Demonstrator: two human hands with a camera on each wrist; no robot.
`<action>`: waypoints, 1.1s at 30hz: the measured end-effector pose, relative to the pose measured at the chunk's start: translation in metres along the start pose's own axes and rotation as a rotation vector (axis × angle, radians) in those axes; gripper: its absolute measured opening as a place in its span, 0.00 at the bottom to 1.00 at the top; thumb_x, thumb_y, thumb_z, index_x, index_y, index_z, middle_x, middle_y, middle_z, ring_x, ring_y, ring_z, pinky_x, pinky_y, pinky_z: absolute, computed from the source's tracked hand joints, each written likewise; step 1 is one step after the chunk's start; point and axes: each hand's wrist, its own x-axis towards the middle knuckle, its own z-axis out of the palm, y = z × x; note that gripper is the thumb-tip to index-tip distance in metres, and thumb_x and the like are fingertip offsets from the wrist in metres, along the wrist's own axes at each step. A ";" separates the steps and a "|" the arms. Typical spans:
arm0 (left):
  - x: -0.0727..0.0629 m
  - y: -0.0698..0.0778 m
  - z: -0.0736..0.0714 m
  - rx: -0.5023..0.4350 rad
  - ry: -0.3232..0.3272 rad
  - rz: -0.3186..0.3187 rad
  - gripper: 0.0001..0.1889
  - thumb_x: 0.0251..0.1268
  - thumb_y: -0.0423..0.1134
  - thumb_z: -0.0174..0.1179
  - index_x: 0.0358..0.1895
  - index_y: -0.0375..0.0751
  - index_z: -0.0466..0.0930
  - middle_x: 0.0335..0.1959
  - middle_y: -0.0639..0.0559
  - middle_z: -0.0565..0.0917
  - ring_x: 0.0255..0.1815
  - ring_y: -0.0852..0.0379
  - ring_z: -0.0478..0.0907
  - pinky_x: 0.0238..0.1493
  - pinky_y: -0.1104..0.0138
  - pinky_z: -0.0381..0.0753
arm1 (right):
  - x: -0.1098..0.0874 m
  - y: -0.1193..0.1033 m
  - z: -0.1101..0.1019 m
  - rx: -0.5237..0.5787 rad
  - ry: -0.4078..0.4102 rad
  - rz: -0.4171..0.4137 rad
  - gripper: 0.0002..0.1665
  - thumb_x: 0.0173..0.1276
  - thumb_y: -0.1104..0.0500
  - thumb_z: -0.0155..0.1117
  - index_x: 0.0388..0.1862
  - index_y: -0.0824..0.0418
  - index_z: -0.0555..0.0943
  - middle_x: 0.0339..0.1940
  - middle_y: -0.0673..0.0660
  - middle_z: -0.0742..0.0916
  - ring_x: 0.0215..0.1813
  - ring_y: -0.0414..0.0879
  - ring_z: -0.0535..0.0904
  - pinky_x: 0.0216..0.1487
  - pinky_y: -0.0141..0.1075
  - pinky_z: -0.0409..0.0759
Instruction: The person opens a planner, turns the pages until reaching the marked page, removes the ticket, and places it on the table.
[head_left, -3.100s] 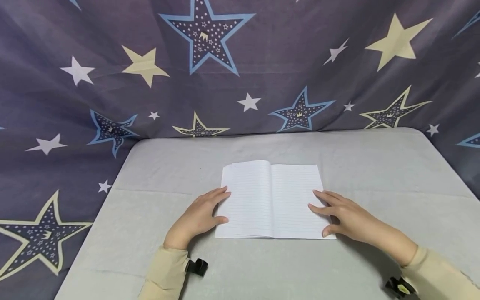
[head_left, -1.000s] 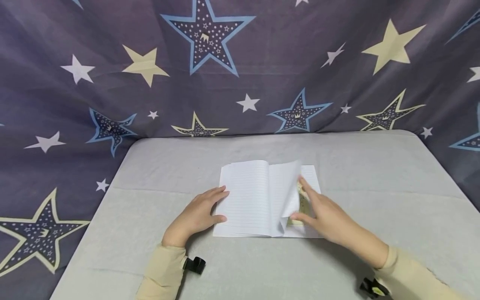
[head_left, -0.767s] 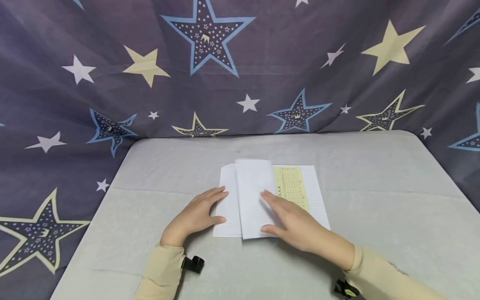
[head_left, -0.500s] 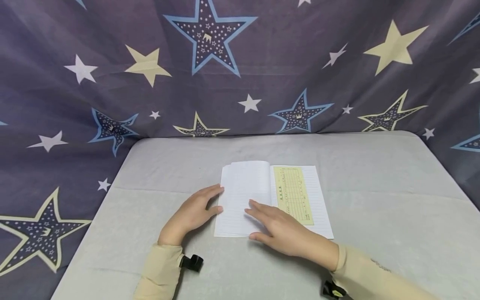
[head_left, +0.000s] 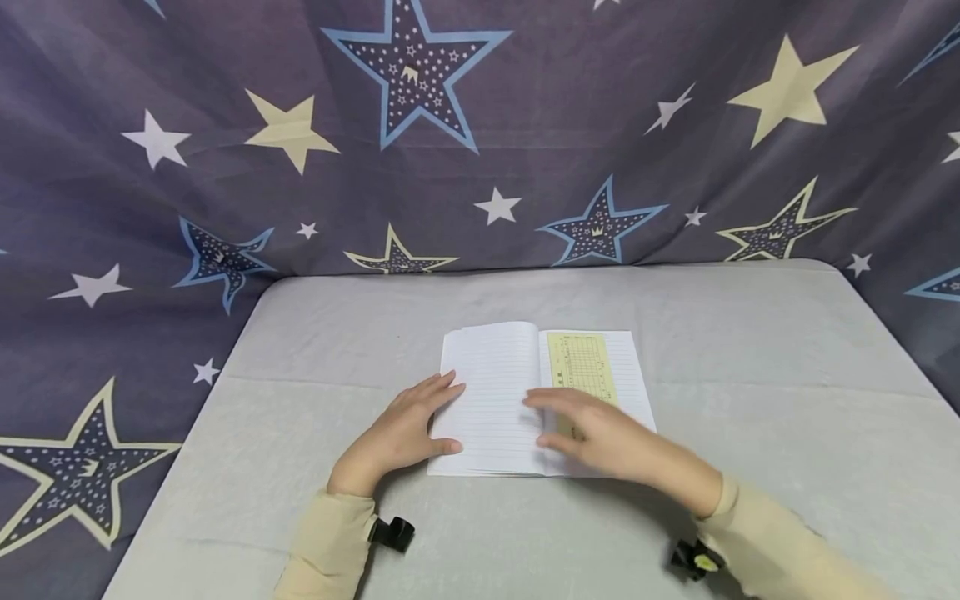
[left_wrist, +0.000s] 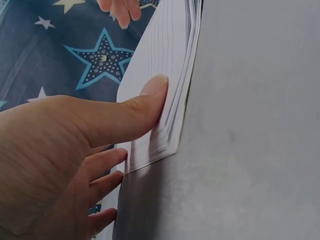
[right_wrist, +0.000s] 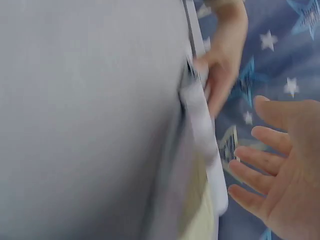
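An open lined notebook point(head_left: 489, 392) lies flat on the table, its pages white. On its right page is a pale yellow slip point(head_left: 585, 358) printed with a grid, its lower part behind my right hand. My left hand point(head_left: 397, 433) rests on the notebook's left edge; in the left wrist view the thumb point(left_wrist: 135, 110) lies on the page and the fingers are by the page edges. Slightly blurred, my right hand point(head_left: 611, 437) hovers over the right page near the fold. The right wrist view shows its fingers point(right_wrist: 260, 160) apart, holding nothing.
Grey cloth covers the table point(head_left: 337, 333). A dark curtain point(head_left: 525, 100) with printed stars hangs behind it and along its sides. Black wrist cameras are strapped at the left sleeve point(head_left: 322, 542) and right sleeve point(head_left: 780, 542).
My right hand turned a leaf from right to left, uncovering the yellow slip. Since half a second ago it has moved back rightward off the left page. My left hand stays at the left edge.
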 end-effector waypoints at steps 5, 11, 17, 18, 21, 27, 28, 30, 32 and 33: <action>0.000 -0.001 0.000 -0.014 0.009 -0.004 0.43 0.53 0.48 0.74 0.73 0.40 0.67 0.77 0.42 0.61 0.77 0.40 0.54 0.73 0.43 0.55 | 0.002 0.043 -0.033 0.026 0.104 0.157 0.26 0.62 0.66 0.71 0.60 0.65 0.79 0.59 0.62 0.83 0.62 0.59 0.77 0.66 0.56 0.71; -0.001 0.000 0.000 -0.007 0.012 -0.013 0.42 0.53 0.46 0.74 0.72 0.40 0.67 0.76 0.42 0.61 0.77 0.40 0.54 0.73 0.43 0.55 | 0.015 0.086 -0.059 -0.041 0.151 0.311 0.19 0.63 0.66 0.70 0.53 0.68 0.81 0.53 0.65 0.84 0.53 0.60 0.79 0.57 0.56 0.76; 0.000 0.002 0.001 0.006 0.006 -0.018 0.43 0.53 0.47 0.74 0.73 0.41 0.67 0.77 0.43 0.60 0.77 0.41 0.53 0.74 0.45 0.54 | 0.032 0.107 -0.064 -0.057 0.094 0.394 0.27 0.59 0.61 0.76 0.56 0.69 0.80 0.51 0.65 0.83 0.52 0.58 0.77 0.55 0.52 0.76; 0.000 0.002 0.001 0.007 0.007 -0.021 0.43 0.53 0.48 0.74 0.73 0.41 0.67 0.77 0.43 0.60 0.77 0.41 0.53 0.74 0.45 0.54 | 0.035 0.108 -0.063 -0.058 0.081 0.404 0.29 0.59 0.60 0.76 0.57 0.69 0.79 0.51 0.65 0.83 0.51 0.58 0.77 0.55 0.52 0.76; 0.000 0.003 0.001 0.009 0.011 -0.020 0.43 0.53 0.47 0.74 0.73 0.41 0.67 0.77 0.43 0.60 0.77 0.41 0.53 0.74 0.45 0.54 | 0.041 0.110 -0.062 -0.058 0.041 0.420 0.30 0.58 0.60 0.77 0.58 0.70 0.79 0.49 0.64 0.82 0.49 0.56 0.76 0.54 0.50 0.76; -0.001 0.003 0.000 -0.003 0.011 -0.019 0.43 0.53 0.46 0.74 0.73 0.41 0.67 0.77 0.43 0.61 0.78 0.42 0.53 0.74 0.44 0.54 | 0.047 0.108 -0.061 -0.036 0.002 0.376 0.27 0.57 0.65 0.76 0.55 0.71 0.79 0.37 0.59 0.81 0.38 0.50 0.73 0.42 0.43 0.75; -0.001 0.003 0.000 -0.003 0.010 -0.020 0.43 0.53 0.46 0.74 0.73 0.41 0.67 0.77 0.43 0.61 0.78 0.42 0.53 0.74 0.44 0.54 | 0.046 0.108 -0.061 -0.012 -0.005 0.369 0.25 0.58 0.66 0.75 0.54 0.71 0.79 0.35 0.58 0.82 0.35 0.49 0.73 0.40 0.42 0.74; -0.001 0.003 0.001 -0.002 0.008 -0.024 0.43 0.53 0.46 0.74 0.73 0.41 0.67 0.77 0.43 0.61 0.78 0.42 0.53 0.74 0.45 0.54 | 0.045 0.109 -0.061 0.037 -0.012 0.371 0.22 0.61 0.68 0.72 0.54 0.71 0.79 0.33 0.57 0.82 0.32 0.47 0.72 0.36 0.39 0.73; 0.000 0.003 0.001 0.001 0.010 -0.026 0.42 0.53 0.46 0.74 0.73 0.41 0.67 0.77 0.43 0.61 0.77 0.41 0.53 0.74 0.45 0.54 | 0.042 0.113 -0.063 0.064 -0.006 0.378 0.19 0.64 0.69 0.68 0.54 0.71 0.80 0.32 0.57 0.84 0.31 0.46 0.73 0.34 0.38 0.74; 0.000 0.003 0.001 0.002 0.009 -0.029 0.43 0.53 0.46 0.74 0.73 0.41 0.67 0.77 0.43 0.61 0.77 0.41 0.53 0.74 0.45 0.54 | 0.039 0.115 -0.064 0.075 0.010 0.383 0.17 0.66 0.69 0.66 0.53 0.72 0.80 0.34 0.57 0.85 0.31 0.46 0.74 0.34 0.37 0.74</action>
